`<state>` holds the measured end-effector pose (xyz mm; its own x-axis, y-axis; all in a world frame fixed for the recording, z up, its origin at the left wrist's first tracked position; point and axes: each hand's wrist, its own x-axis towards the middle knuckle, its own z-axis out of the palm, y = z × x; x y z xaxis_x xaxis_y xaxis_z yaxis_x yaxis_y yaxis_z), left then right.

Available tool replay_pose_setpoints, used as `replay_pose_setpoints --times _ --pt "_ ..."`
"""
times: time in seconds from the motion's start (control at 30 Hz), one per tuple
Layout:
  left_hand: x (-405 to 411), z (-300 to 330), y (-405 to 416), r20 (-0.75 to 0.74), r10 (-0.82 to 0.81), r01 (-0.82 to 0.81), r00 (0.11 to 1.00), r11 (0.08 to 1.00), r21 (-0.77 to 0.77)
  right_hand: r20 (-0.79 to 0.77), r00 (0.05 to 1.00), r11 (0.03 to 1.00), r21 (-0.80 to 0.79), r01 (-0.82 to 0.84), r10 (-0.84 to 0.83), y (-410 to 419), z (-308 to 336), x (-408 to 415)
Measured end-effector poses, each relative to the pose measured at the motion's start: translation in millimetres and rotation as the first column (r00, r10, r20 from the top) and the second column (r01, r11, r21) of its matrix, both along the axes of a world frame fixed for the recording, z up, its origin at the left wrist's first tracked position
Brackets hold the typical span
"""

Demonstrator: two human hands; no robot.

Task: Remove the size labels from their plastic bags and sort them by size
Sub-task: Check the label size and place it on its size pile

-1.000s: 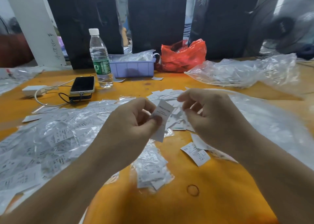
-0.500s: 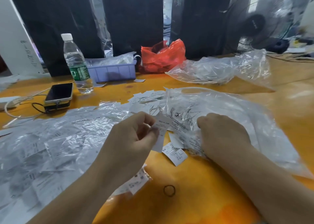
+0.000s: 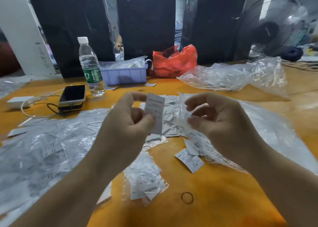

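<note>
My left hand (image 3: 130, 121) is pinching an upright white paper size label (image 3: 154, 113), its print too blurred for reading. My right hand (image 3: 216, 121) is gripping a small clear plastic bag (image 3: 182, 116) at its 9 o'clock. At 6 o'clock, loose labels are reading "SX" (image 3: 189, 159) and "M" (image 3: 146, 182).

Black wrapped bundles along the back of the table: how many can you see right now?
3. One stands at back left behind the water bottle, one in the middle behind the purple tray, one at back right beside the fan. None looks hidden.
</note>
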<state>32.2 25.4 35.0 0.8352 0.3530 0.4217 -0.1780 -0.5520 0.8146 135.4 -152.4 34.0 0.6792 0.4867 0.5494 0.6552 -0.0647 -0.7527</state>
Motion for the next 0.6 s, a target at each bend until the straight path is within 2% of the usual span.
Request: replay_pose_setpoints --times 0.1,0.2,0.3,0.47,0.6 --pt "-5 6 23 -0.005 0.024 -0.024 1.000 0.999 -0.035 -0.218 0.942 0.960 0.175 -0.219 0.255 27 23 -3" --pt "-16 -2 41 -0.009 0.091 -0.091 0.996 0.986 -0.142 -0.315 0.860 0.910 0.243 -0.336 0.401 60 36 -5" --pt "-16 -7 51 0.031 0.142 -0.134 0.989 0.974 -0.183 -0.352 0.848 0.915 0.224 -0.335 0.397 87 28 -8" --pt "-14 -8 51 0.045 0.114 -0.110 0.992 0.991 -0.078 -0.407 0.849 0.937 0.240 -0.256 0.336 93 -1 -8" --pt "-14 -7 45 -0.022 0.054 -0.056 0.998 0.991 -0.118 -0.486 0.768 0.906 0.281 -0.315 0.418 85 -6 -8"
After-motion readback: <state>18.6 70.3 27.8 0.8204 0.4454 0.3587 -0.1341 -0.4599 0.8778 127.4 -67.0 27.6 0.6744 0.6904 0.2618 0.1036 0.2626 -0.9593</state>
